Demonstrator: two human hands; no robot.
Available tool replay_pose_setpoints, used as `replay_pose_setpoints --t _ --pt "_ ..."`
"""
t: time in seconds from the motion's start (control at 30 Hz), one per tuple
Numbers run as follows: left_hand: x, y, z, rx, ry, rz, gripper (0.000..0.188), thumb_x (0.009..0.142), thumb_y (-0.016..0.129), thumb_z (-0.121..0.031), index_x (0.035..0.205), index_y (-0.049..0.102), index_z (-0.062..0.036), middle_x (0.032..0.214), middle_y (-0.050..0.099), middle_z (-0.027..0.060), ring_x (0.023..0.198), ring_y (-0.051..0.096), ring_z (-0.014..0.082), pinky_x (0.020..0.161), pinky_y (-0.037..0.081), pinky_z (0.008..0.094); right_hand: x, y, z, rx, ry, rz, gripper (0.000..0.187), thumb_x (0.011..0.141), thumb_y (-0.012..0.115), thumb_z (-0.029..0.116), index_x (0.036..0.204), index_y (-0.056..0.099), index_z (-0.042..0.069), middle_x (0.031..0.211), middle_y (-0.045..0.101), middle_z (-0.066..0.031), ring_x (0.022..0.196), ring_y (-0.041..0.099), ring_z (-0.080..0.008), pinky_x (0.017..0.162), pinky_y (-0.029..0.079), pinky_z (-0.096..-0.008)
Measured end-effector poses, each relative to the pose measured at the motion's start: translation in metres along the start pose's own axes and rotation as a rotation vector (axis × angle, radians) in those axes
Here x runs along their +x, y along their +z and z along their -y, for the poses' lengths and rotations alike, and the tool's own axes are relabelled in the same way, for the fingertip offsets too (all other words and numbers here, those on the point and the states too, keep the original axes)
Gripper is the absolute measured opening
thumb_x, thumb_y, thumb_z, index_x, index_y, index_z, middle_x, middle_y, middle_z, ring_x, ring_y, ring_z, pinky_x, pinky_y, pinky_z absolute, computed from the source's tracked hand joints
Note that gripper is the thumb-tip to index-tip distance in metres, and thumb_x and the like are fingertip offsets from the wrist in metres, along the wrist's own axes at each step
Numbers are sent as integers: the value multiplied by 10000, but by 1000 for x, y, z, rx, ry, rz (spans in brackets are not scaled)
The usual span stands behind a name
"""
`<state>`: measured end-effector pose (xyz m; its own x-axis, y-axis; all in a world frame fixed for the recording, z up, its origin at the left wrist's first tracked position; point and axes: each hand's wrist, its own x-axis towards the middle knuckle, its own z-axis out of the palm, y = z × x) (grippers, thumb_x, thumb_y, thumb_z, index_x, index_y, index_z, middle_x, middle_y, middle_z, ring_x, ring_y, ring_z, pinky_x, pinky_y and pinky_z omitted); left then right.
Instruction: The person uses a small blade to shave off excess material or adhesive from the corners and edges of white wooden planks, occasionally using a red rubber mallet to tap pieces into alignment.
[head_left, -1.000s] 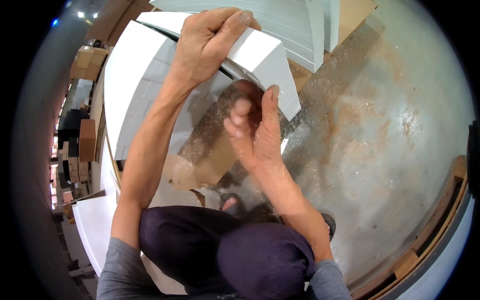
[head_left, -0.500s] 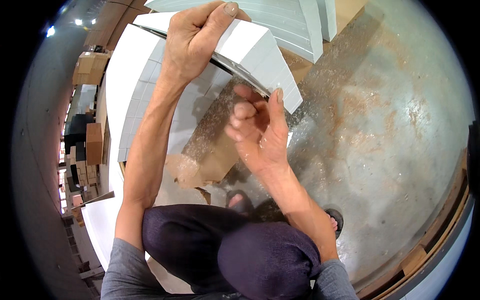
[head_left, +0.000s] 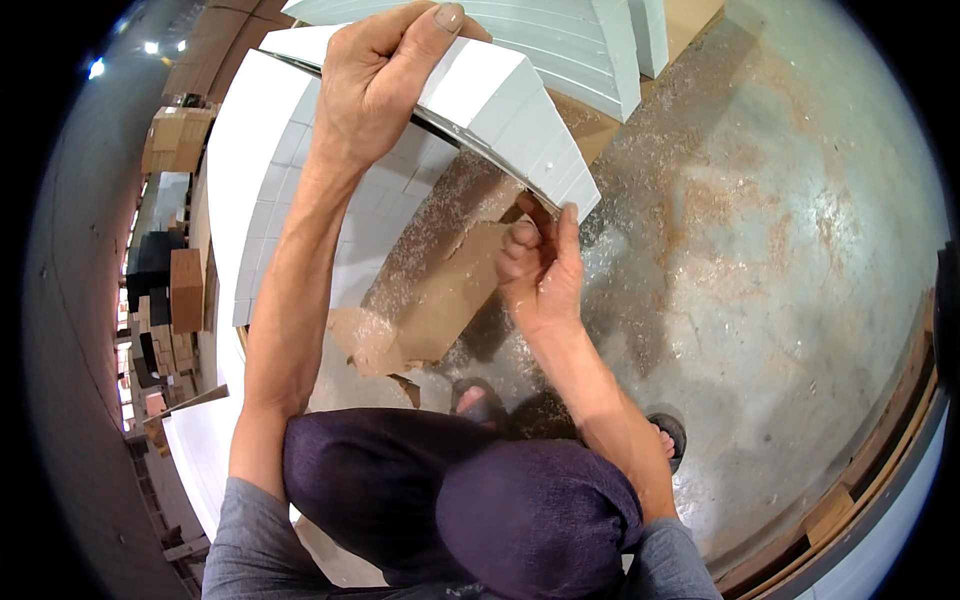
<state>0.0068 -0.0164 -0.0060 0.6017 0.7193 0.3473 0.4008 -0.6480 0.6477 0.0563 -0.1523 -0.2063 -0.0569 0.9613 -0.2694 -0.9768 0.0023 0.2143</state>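
A white panel (head_left: 525,115) with faint scored lines is tilted in front of me, its dark lower edge turned toward me. My left hand (head_left: 365,95) is closed over its upper part, the thumb lying on the white face. At the panel's lower right corner, my right hand (head_left: 545,265) pinches the edge between thumb and forefinger, the other fingers curled. Beyond a dark gap, a white block of stacked panels (head_left: 265,190) stands to the left, partly behind my left forearm. Small white crumbs are scattered on the floor beneath.
More pale grooved panels (head_left: 560,50) stand at the top. Torn brown cardboard (head_left: 440,310) lies on the stained concrete floor (head_left: 780,260) between the panels and my feet. Boxes (head_left: 186,290) are piled at the far left. Wooden boards (head_left: 825,520) run along the lower right.
My right hand has slid slightly right and down along the edge to the corner, and its thumb and forefinger have closed on it. The panel and my left hand have shifted slightly left.
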Motion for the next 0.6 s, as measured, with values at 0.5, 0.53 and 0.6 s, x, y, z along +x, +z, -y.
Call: replay_pose_setpoints --t 0.5,0.53,0.6 --pt "0 7 0 87 66 -51 388 1063 513 -260 923 742 21 750 689 31 690 604 90 637 470 247 30 -92 11 81 -64 -34 390 1007 627 431 1104 670 55 854 675 -32 768 628 -154 668 478 -268" --pt "-1 6 0 86 66 -55 391 1063 512 -262 922 743 20 746 688 31 686 604 90 635 469 247 23 -77 9 53 -55 -84 388 999 640 433 1099 671 59 864 672 -29 755 617 -151 665 476 -263" --pt "-1 4 1 92 73 -40 395 1063 511 -266 922 744 20 742 686 31 683 603 91 633 469 248 19 -68 8 -10 -59 -131 365 992 651 442 1074 658 86 863 659 -26 746 600 -143 661 473 -264"
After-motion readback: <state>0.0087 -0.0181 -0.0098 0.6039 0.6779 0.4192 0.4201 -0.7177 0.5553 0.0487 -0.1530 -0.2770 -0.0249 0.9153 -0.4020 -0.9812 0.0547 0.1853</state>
